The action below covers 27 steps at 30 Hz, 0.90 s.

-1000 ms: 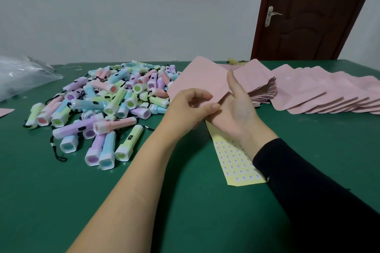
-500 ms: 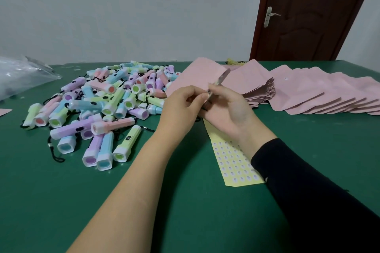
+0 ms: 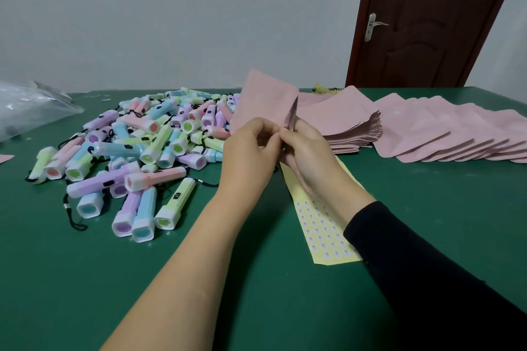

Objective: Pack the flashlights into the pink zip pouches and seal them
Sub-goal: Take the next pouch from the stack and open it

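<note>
View from a head-worn camera looking down at a green tabletop (image 3: 85, 279). At the centre, a person's two hands meet and hold up one pink pouch (image 3: 265, 99) just above the surface. The left hand (image 3: 251, 148), on a bare forearm, pinches the pouch's lower edge with curled fingers and thumb. The right hand (image 3: 308, 156), coming out of a black sleeve (image 3: 427, 279), pinches the same edge just beside it, so the fingertips of the two hands touch. The pouch stands nearly upright, its flat face towards the left and one thin side edge turned to the camera. Left of the hands lies a loose pile of flashlights (image 3: 142, 151) in pastel pink, blue, green and purple, each with a black wrist cord. Under the right wrist lies a yellow sticker sheet (image 3: 325, 231) with rows of small round labels. Behind the right hand is a stack of flat pouches (image 3: 353, 128), and further right a row of overlapping pouches (image 3: 456, 128). A clear plastic bag (image 3: 28, 111) lies at the far left, and a dark wooden door (image 3: 427, 17) stands behind.
</note>
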Tool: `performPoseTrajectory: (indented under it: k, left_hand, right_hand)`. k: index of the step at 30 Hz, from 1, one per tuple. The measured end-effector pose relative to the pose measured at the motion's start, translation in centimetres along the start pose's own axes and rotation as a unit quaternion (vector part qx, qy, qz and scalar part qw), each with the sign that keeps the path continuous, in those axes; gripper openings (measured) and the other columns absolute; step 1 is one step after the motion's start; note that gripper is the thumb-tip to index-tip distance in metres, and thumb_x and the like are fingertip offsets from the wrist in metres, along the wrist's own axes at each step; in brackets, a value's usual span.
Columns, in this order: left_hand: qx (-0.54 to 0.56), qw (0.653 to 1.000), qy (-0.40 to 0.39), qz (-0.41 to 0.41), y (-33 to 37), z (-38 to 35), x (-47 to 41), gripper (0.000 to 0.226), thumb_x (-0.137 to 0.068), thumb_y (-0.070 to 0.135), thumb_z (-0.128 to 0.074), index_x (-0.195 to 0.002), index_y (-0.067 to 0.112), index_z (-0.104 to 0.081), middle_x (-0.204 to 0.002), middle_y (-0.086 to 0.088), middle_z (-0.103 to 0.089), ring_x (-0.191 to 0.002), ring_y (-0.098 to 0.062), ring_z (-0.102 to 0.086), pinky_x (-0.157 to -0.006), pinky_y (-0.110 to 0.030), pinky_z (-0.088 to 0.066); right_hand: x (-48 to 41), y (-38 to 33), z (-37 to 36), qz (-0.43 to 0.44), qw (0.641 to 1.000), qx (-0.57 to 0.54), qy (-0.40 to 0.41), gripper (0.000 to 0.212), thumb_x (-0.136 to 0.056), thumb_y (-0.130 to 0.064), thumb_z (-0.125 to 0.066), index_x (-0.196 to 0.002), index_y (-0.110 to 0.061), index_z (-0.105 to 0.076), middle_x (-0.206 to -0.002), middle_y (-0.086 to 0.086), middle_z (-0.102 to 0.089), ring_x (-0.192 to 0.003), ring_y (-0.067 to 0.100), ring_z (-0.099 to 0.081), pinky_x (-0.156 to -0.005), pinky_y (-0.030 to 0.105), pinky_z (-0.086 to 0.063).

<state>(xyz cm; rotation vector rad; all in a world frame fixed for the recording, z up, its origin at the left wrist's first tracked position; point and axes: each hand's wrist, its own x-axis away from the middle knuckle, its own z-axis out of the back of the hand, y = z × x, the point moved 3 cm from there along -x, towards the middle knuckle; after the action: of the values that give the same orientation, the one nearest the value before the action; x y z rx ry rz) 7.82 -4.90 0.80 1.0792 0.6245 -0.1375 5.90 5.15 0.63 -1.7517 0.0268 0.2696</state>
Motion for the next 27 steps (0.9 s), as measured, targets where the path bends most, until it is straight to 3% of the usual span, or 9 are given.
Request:
performPoseTrajectory:
  k: [2, 4, 6, 7, 9, 13, 19, 23, 27]
  left_hand:
    - [0.001, 1.000, 0.009, 0.001, -0.1, 0.2, -0.1, 0.013, -0.091, 0.017, -0.064, -0.079, 0.023, -0.062, -0.066, 0.013, -0.065, -0.060, 0.006, -0.059, -0.055, -0.005, -0.039]
    - [-0.016, 1.000, 0.014, -0.009, 0.1, 0.2, 0.0, 0.014, -0.092, 0.015, -0.062, -0.080, 0.021, -0.059, -0.069, 0.014, -0.063, -0.065, 0.007, -0.058, -0.058, -0.005, -0.040]
    - [-0.039, 0.999, 0.012, -0.019, 0.3, 0.1, 0.2, 0.012, -0.093, 0.013, -0.059, -0.083, 0.018, -0.056, -0.071, 0.014, -0.061, -0.069, 0.002, -0.059, -0.061, -0.011, -0.043]
    - [-0.054, 0.998, 0.010, -0.027, 0.3, 0.1, 0.3, 0.010, -0.094, 0.012, -0.058, -0.084, 0.016, -0.056, -0.072, 0.012, -0.062, -0.072, -0.003, -0.060, -0.065, -0.019, -0.047]
    - [-0.088, 0.995, 0.005, -0.041, 0.4, 0.0, 0.5, 0.007, -0.094, 0.012, -0.055, -0.088, 0.013, -0.055, -0.077, 0.005, -0.064, -0.078, -0.017, -0.062, -0.072, -0.037, -0.051]
    - [-0.138, 0.988, -0.003, -0.063, 0.8, -0.1, 0.7, 0.013, -0.094, 0.011, -0.054, -0.103, 0.017, -0.062, -0.096, 0.002, -0.069, -0.090, -0.023, -0.062, -0.077, -0.043, -0.051]
    - [-0.240, 0.968, -0.030, -0.067, 0.9, -0.3, 0.7, 0.020, -0.091, 0.010, -0.050, -0.096, 0.015, -0.069, -0.084, -0.004, -0.066, -0.080, -0.027, -0.057, -0.069, -0.042, -0.046]
    - [-0.229, 0.972, -0.015, -0.053, 1.0, 0.0, 0.4, 0.021, -0.095, 0.017, -0.049, -0.099, 0.014, -0.070, -0.091, -0.003, -0.066, -0.082, -0.024, -0.056, -0.071, -0.039, -0.044]
    - [-0.230, 0.968, -0.002, -0.104, 1.6, 0.2, 0.6, 0.021, -0.094, 0.018, -0.054, -0.106, 0.016, -0.071, -0.094, -0.004, -0.066, -0.082, -0.026, -0.058, -0.070, -0.044, -0.046]
  right_hand:
    - [-0.2, -0.1, 0.2, 0.012, 0.996, 0.083, 0.021, 0.023, -0.099, -0.003, -0.037, -0.108, 0.012, -0.052, -0.115, 0.036, -0.059, -0.110, 0.052, -0.055, -0.097, 0.065, -0.042]
    - [-0.4, -0.1, 0.5, 0.043, 0.982, 0.179, 0.038, 0.026, -0.100, -0.008, -0.038, -0.105, 0.014, -0.050, -0.110, 0.036, -0.058, -0.105, 0.048, -0.057, -0.096, 0.055, -0.046]
    - [-0.2, 0.0, 0.6, 0.086, 0.953, 0.284, 0.060, 0.025, -0.099, -0.012, -0.039, -0.086, 0.006, -0.050, -0.086, 0.023, -0.061, -0.082, 0.036, -0.058, -0.071, 0.023, -0.048]
    - [0.0, -0.1, 0.5, 0.102, 0.937, 0.327, 0.071, 0.027, -0.099, -0.013, -0.040, -0.075, -0.003, -0.045, -0.073, 0.013, -0.055, -0.069, 0.028, -0.051, -0.053, 0.017, -0.037]
    - [0.3, 0.2, 0.3, 0.116, 0.920, 0.366, 0.084, 0.034, -0.098, -0.013, -0.040, -0.065, -0.014, -0.034, -0.063, 0.001, -0.044, -0.058, 0.015, -0.039, -0.049, 0.024, -0.030]
    - [0.3, 0.6, 0.2, 0.102, 0.934, 0.329, 0.098, 0.032, -0.097, -0.010, -0.040, -0.066, -0.019, -0.038, -0.066, -0.004, -0.046, -0.061, 0.007, -0.041, -0.048, 0.015, -0.032]
    - [0.1, 0.8, 0.1, 0.082, 0.945, 0.297, 0.108, 0.025, -0.094, -0.006, -0.040, -0.069, -0.007, -0.045, -0.067, 0.007, -0.051, -0.070, 0.027, -0.045, -0.062, 0.035, -0.033]
    - [0.3, 0.4, 0.1, 0.075, 0.958, 0.246, 0.128, 0.025, -0.089, -0.004, -0.045, -0.064, -0.005, -0.042, -0.061, 0.006, -0.044, -0.064, 0.021, -0.040, -0.060, 0.031, -0.034]
    - [0.2, 0.2, 0.0, 0.068, 0.966, 0.206, 0.141, 0.022, -0.089, -0.006, -0.046, -0.067, -0.003, -0.045, -0.065, 0.012, -0.048, -0.066, 0.023, -0.044, -0.061, 0.034, -0.042]
